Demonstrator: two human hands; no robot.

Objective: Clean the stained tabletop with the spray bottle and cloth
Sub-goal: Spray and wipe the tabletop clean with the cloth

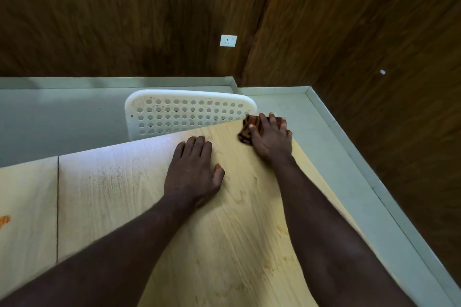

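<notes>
This looks like a plain room in an office or study space, though which one cannot be told for sure. Dark wood-grain panelling [124, 12] covers both walls, meeting at a corner, with a white wall socket [228, 40] set into it. A pale grey floor [50, 117] runs to a grey skirting [349, 137]. A light wood worktop [124, 194] stands in the corner, with a white perforated plastic chair [189, 112] pushed up against its far edge.
</notes>
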